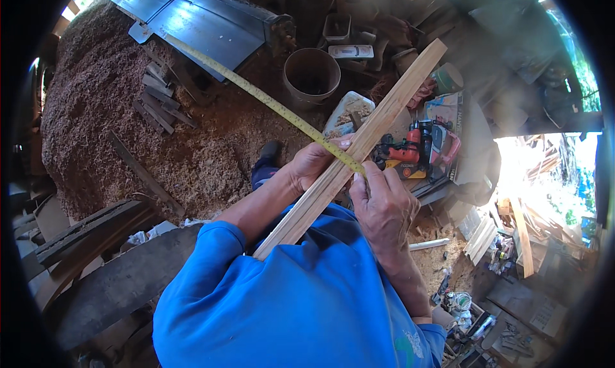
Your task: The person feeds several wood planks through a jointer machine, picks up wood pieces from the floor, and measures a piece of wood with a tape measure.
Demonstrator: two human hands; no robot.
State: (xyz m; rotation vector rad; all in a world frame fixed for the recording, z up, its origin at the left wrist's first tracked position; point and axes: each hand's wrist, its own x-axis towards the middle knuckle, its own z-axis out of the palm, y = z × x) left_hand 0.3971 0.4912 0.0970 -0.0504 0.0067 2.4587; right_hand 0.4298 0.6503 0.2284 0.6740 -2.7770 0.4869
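A long, pale wooden board (402, 89) slants across in front of me, its lower end against my blue shirt. My left hand (310, 164) is closed around the board near its middle. Across the board's face lies a yellow tape measure blade (266, 99), stretched out toward the upper left. My right hand (384, 204) is closed at the blade's near end, with thumb and fingers pinching it against the board's edge. The tape's case cannot be made out; its far end runs to the metal-topped machine.
The metal-topped machine (198, 25) stands at the upper left beside a large heap of wood shavings (86, 112). Dark offcuts (160, 105) lie on the shavings. Beyond the board are a bucket (312, 99), a white tub (351, 105) and a red drill (405, 153).
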